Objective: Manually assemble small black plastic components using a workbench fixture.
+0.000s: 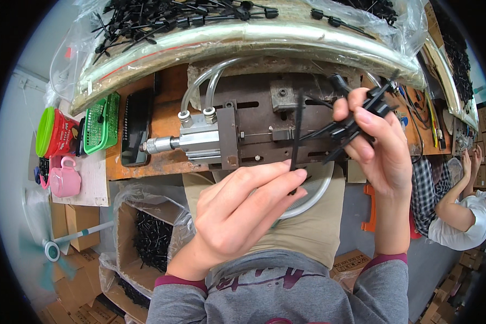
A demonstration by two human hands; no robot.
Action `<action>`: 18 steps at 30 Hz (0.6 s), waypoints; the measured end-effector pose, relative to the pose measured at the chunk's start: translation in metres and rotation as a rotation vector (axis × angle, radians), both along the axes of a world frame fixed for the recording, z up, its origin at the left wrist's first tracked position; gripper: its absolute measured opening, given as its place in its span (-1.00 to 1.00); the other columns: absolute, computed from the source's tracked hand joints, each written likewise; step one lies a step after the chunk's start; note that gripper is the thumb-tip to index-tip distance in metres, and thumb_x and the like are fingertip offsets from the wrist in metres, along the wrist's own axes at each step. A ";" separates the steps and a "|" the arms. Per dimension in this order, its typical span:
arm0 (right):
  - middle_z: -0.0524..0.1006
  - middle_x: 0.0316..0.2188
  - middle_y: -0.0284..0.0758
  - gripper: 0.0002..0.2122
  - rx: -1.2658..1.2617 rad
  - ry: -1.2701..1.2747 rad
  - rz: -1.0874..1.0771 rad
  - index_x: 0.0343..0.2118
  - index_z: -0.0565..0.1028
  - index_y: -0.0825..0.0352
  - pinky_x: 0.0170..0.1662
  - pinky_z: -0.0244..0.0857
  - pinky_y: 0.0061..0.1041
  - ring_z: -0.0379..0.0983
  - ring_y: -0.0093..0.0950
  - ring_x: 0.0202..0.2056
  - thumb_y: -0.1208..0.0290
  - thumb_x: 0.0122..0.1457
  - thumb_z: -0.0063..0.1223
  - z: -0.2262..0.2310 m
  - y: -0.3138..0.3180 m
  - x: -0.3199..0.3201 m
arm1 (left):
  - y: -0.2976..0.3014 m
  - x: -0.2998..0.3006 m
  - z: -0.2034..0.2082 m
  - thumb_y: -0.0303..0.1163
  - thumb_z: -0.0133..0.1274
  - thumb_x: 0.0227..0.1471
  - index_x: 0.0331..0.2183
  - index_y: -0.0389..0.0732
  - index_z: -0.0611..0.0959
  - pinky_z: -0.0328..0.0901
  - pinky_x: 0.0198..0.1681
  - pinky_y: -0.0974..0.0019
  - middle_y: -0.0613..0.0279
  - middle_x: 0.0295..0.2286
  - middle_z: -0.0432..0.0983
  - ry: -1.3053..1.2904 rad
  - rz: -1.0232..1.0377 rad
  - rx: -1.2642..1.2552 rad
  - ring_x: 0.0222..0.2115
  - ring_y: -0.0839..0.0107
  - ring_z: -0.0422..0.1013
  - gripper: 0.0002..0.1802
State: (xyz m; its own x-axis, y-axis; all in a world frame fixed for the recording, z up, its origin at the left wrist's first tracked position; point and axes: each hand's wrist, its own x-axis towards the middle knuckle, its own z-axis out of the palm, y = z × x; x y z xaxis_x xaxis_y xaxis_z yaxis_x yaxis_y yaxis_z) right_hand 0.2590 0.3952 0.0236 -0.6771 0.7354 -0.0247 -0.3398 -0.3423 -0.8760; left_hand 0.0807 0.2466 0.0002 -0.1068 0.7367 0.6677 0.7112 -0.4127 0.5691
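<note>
My left hand [243,202] pinches a thin black plastic rod [297,132] that stands nearly upright from the fingertips. Bunched in my right hand [386,143] are several black plastic rod-shaped parts [343,132] with thicker ends, sticking out in different directions. Both hands hover at the near side of a dark metal fixture plate [254,89]. On that plate, left of the rod, an air cylinder [200,143] with two clear hoses [198,81] is fixed to a steel bracket [228,135]. Small metal blocks [282,96] sit farther along the plate.
A heap of black parts [173,16] lies on plastic behind the fixture. At left are a black phone-like slab [136,127], a green basket [110,121] and a pink mug [66,181]. Below stands a lined carton [129,216] of black parts. Another person [461,216] sits far right.
</note>
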 end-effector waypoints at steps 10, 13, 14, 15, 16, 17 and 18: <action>0.57 -0.21 -0.11 -0.85 -0.109 0.034 0.010 -0.15 0.42 0.37 -0.59 0.13 -0.76 0.23 -0.75 -0.64 0.51 0.25 0.08 -0.011 -0.026 0.022 | 0.006 0.015 -0.049 -0.43 0.38 -0.23 -0.34 -0.24 0.72 0.36 -0.48 0.43 0.07 0.00 0.59 0.376 0.104 -0.182 -0.55 0.44 0.51 -0.70; 0.57 -0.21 -0.13 -0.85 -0.139 -0.009 0.035 -0.15 0.43 0.38 -0.59 0.16 -0.77 0.25 -0.74 -0.63 0.52 0.25 0.10 -0.014 -0.032 0.024 | 0.020 0.012 -0.049 -0.39 0.38 -0.22 -0.32 -0.17 0.73 0.31 -0.53 0.44 0.11 -0.02 0.61 0.387 0.117 -0.154 -0.61 0.48 0.43 -0.70; 0.57 -0.21 -0.14 -0.85 -0.141 -0.032 0.035 -0.16 0.43 0.38 -0.59 0.16 -0.77 0.26 -0.73 -0.63 0.52 0.25 0.10 -0.015 -0.034 0.024 | 0.022 0.012 -0.048 -0.38 0.38 -0.22 -0.32 -0.15 0.73 0.31 -0.53 0.44 0.11 -0.02 0.61 0.378 0.113 -0.146 -0.61 0.48 0.43 -0.70; 0.57 -0.22 -0.15 -0.85 -0.143 -0.054 0.030 -0.16 0.43 0.38 -0.59 0.16 -0.77 0.26 -0.73 -0.63 0.53 0.25 0.10 -0.016 -0.035 0.025 | 0.022 0.012 -0.046 -0.38 0.39 -0.22 -0.32 -0.16 0.73 0.33 -0.52 0.43 0.12 -0.03 0.61 0.381 0.112 -0.171 -0.60 0.47 0.45 -0.69; 0.57 -0.22 -0.15 -0.86 -0.145 -0.077 0.025 -0.16 0.44 0.38 -0.59 0.16 -0.77 0.26 -0.73 -0.63 0.53 0.25 0.10 -0.016 -0.036 0.026 | 0.021 0.013 -0.042 -0.38 0.39 -0.22 -0.31 -0.16 0.73 0.34 -0.50 0.43 0.12 -0.04 0.62 0.383 0.111 -0.197 -0.59 0.47 0.46 -0.69; 0.57 -0.23 -0.16 -0.87 -0.152 -0.102 0.020 -0.18 0.45 0.38 -0.58 0.17 -0.76 0.26 -0.73 -0.63 0.53 0.25 0.11 -0.017 -0.037 0.025 | 0.020 0.012 -0.039 -0.38 0.40 -0.22 -0.31 -0.16 0.73 0.36 -0.49 0.43 0.12 -0.04 0.62 0.386 0.109 -0.222 -0.58 0.47 0.48 -0.68; 0.58 -0.24 -0.17 -0.86 -0.158 -0.125 0.013 -0.18 0.46 0.39 -0.58 0.17 -0.75 0.27 -0.72 -0.63 0.53 0.24 0.12 -0.018 -0.038 0.027 | 0.019 0.011 -0.038 -0.39 0.41 -0.22 -0.30 -0.17 0.74 0.38 -0.47 0.43 0.12 -0.06 0.63 0.307 0.078 -0.230 -0.56 0.46 0.50 -0.67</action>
State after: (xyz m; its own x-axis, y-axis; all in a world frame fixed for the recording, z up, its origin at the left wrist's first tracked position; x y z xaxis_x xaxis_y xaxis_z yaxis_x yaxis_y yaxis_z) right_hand 0.2856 0.3571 0.0061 -0.6710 0.7070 -0.2235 -0.2265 -0.4824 -0.8462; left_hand 0.0913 0.2656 -0.0382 0.0102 0.8682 0.4961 0.8869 -0.2371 0.3965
